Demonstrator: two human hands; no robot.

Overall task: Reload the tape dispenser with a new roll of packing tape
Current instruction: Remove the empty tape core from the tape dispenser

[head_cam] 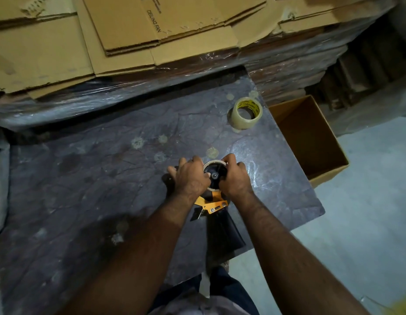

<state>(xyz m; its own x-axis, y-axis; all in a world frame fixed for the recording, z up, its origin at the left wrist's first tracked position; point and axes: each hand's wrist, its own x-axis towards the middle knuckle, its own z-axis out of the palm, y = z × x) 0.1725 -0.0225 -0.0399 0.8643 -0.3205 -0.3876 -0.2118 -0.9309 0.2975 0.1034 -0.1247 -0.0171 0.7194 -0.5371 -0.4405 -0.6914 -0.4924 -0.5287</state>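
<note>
The tape dispenser [214, 204] lies on the dark plastic-wrapped surface, its orange frame and black handle pointing toward me. On its black hub [214, 176] sits a thin, pale cardboard core [213, 163], nearly bare of tape. My left hand [190, 177] grips the left side of the dispenser and the core. My right hand [234, 177] holds the core's right side, fingers curled over its rim. A new roll of clear packing tape [246, 113] with a yellow printed core stands apart at the far right of the surface, untouched.
An open, empty cardboard box [311, 142] sits on the floor right of the surface. Flattened cartons [120, 35] are stacked on wrapped pallets behind. The surface's right edge drops to a grey floor [368, 212].
</note>
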